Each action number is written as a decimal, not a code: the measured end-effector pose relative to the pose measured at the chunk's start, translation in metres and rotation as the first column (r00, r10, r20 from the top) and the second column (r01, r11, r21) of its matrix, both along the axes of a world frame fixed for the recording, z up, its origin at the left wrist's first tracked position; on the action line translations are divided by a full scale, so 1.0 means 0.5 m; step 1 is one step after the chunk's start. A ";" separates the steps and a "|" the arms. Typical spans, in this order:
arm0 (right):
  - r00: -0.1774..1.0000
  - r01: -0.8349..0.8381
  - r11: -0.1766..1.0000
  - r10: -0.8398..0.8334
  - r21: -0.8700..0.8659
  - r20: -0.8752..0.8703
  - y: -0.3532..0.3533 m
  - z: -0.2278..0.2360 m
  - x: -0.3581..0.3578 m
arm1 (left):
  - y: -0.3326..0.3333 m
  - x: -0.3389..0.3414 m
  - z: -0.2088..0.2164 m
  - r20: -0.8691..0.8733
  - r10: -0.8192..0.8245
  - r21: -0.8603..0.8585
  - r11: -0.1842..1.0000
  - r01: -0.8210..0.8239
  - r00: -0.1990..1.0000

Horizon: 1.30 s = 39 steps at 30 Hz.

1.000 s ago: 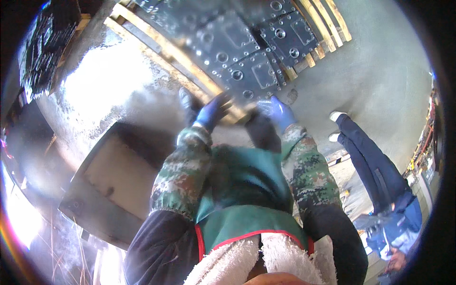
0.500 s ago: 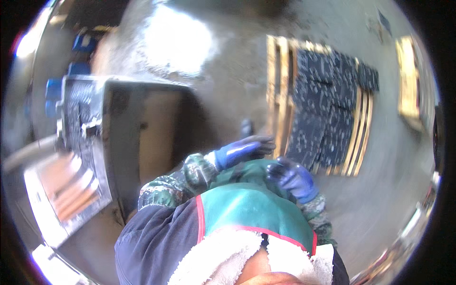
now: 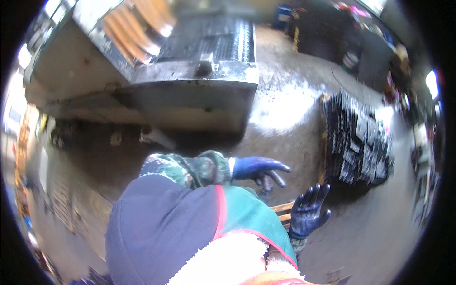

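Since the frame half a second ago, the view has swung: the stack of dark plates on its wooden pallet now lies to the right of both hands, with its long side running away from the person. Both hands are empty, fingers spread. Right hand is nearer to the stack, left hand a bit further. Just beside the right hand, probably a wooden slat.

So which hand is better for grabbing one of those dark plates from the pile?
Probably the right. The right hand is open with fingers spread and empty, and it is on the same side as the pile of dark plates. The left hand is empty too, but sits farther from the pile.
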State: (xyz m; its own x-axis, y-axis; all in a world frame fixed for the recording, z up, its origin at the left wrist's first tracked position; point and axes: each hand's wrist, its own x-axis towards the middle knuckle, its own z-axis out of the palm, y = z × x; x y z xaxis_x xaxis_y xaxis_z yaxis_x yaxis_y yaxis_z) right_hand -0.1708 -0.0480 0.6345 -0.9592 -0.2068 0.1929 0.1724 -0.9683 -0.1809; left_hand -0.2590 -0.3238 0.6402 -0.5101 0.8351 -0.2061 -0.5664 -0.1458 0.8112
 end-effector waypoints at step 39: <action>-0.158 0.049 0.628 0.773 0.777 -0.614 -0.400 0.116 -1.237 | 0.186 -0.778 -0.003 -0.510 0.858 -0.063 0.030 -0.998 0.058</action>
State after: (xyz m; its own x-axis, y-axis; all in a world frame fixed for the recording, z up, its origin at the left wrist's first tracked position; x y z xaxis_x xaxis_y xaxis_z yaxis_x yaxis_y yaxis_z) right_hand -0.7896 -0.2479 0.6924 0.3321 -0.8532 0.4023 -0.2530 -0.4914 -0.8334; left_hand -0.6482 -0.2306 0.6386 -0.8548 -0.5181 0.0304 0.0809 -0.0753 0.9939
